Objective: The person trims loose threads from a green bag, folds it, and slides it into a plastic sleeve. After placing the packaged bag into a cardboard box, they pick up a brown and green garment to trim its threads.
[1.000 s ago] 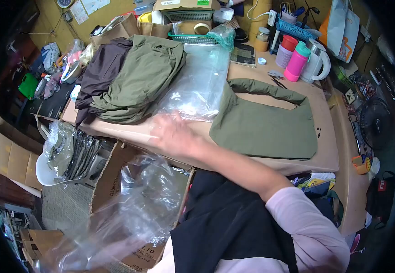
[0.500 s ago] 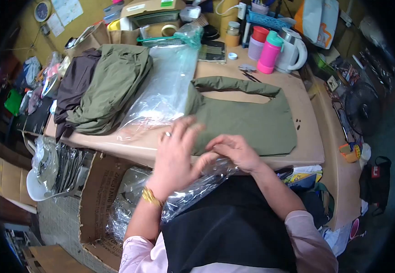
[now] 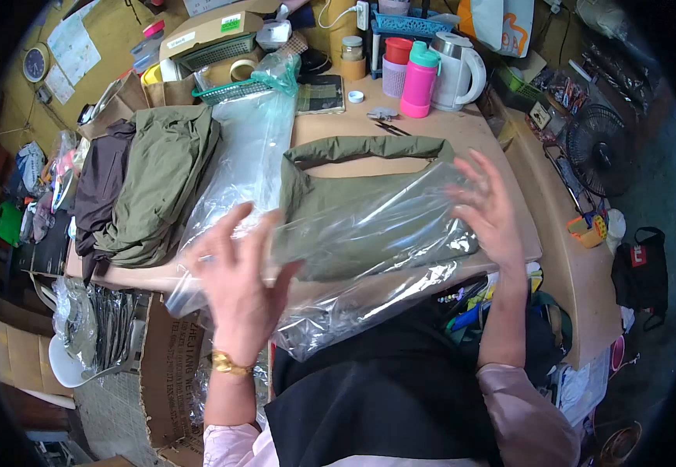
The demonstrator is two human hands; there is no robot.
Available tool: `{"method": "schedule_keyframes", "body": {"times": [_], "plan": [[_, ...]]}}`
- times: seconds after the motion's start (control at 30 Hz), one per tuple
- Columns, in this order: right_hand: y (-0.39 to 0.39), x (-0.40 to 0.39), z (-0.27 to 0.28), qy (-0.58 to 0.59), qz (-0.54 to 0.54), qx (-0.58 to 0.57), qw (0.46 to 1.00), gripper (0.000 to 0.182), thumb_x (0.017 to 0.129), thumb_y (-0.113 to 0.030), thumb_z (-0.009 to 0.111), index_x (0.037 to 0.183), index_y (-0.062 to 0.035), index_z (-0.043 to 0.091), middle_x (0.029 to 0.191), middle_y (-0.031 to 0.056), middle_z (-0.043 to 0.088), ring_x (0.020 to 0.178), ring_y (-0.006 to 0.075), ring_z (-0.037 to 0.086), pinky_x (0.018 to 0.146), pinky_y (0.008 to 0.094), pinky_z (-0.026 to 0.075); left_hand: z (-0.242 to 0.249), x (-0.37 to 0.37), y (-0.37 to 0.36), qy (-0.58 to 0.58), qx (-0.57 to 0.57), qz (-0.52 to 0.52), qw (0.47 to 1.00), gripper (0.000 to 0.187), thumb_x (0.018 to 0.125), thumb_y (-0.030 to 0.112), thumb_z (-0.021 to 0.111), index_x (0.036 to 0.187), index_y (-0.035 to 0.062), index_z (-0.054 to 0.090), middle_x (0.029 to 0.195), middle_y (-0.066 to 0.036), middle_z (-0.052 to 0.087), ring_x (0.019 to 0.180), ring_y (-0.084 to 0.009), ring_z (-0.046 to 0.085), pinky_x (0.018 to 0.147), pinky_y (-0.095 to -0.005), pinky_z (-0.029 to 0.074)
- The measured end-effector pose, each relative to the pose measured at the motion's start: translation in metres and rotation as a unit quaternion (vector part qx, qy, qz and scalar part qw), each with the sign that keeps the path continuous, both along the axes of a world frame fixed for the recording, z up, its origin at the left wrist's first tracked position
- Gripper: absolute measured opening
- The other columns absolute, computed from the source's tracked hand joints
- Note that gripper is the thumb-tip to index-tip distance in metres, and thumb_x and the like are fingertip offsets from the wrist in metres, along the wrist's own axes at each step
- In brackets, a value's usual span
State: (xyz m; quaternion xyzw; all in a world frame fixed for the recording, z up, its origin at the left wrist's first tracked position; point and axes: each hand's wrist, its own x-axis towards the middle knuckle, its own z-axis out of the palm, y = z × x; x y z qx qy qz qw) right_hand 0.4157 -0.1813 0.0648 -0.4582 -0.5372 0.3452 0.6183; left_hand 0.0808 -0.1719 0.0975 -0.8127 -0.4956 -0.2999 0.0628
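Both your hands are up over the near side of the table [image 3: 470, 128], with a long clear plastic bag [image 3: 369, 265] slanting between them. Your left hand [image 3: 241, 284] is at the bag's lower-left part, fingers spread and blurred, thumb standing apart; I can't tell whether any of them pinches the film. A gold band [image 3: 229, 363] circles that wrist. Over on the other side, your right hand [image 3: 492, 206] is at the bag's upper-right end, fingers fanned and slightly bent, and whether they catch the edge I can't tell either.

Right under the film, the olive fabric bag [image 3: 330, 191] lies flat on the table, its padded handle curving along the far side. The film covers much of its body, and you see the green through it.

To the left there's a stack of clear plastic sheets [image 3: 252, 132], then a heap of olive cloth [image 3: 163, 171] with dark cloth [image 3: 103, 183] beside it. Beyond the handle sit small cutting tools [image 3: 392, 127], a white lid [image 3: 355, 96], a pink bottle [image 3: 420, 86] and a kettle [image 3: 455, 74]. Down at lower left, an open cardboard box [image 3: 171, 373] stands beside your black apron [image 3: 377, 397].
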Motion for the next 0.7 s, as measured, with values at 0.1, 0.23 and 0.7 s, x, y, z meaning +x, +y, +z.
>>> {"method": "schedule_keyframes", "body": {"times": [0.1,0.23,0.7], "plan": [[0.018,0.020,-0.055,-0.012,-0.025,-0.164,0.986,0.065,0.087,0.009,0.056,0.146,-0.0115,0.038,0.108,0.0169,0.065,0.084,0.0222,0.070,0.064,0.0334,0.055,-0.072,0.008,0.002,0.155,-0.196,-0.022,0.968,0.093,0.079,0.055,0.070,0.154,0.0182,0.029,0.161,-0.015,0.018,0.150,-0.0409,0.007,0.112,-0.0717,0.007],[0.010,0.037,-0.081,-0.319,-0.094,-0.290,0.897,0.070,0.084,0.005,0.063,0.146,-0.0114,0.037,0.117,0.0167,0.060,0.085,0.0286,0.068,0.069,0.0392,0.052,-0.099,0.012,-0.006,0.183,-0.280,-0.035,0.942,0.089,0.085,0.068,0.053,0.154,0.0165,0.031,0.162,-0.014,0.016,0.149,-0.0416,0.007,0.109,-0.0750,0.011],[0.076,-0.126,-0.130,-0.498,-0.082,0.014,0.863,0.040,0.089,-0.030,0.068,0.118,-0.0046,0.058,0.140,0.0223,0.047,0.133,0.0417,0.040,0.110,0.0518,0.029,-0.081,0.031,-0.028,0.228,-0.316,-0.152,0.908,0.077,0.089,0.058,0.056,0.143,0.0056,0.043,0.149,-0.026,0.038,0.131,-0.0484,0.043,0.102,-0.0466,0.046]]}}
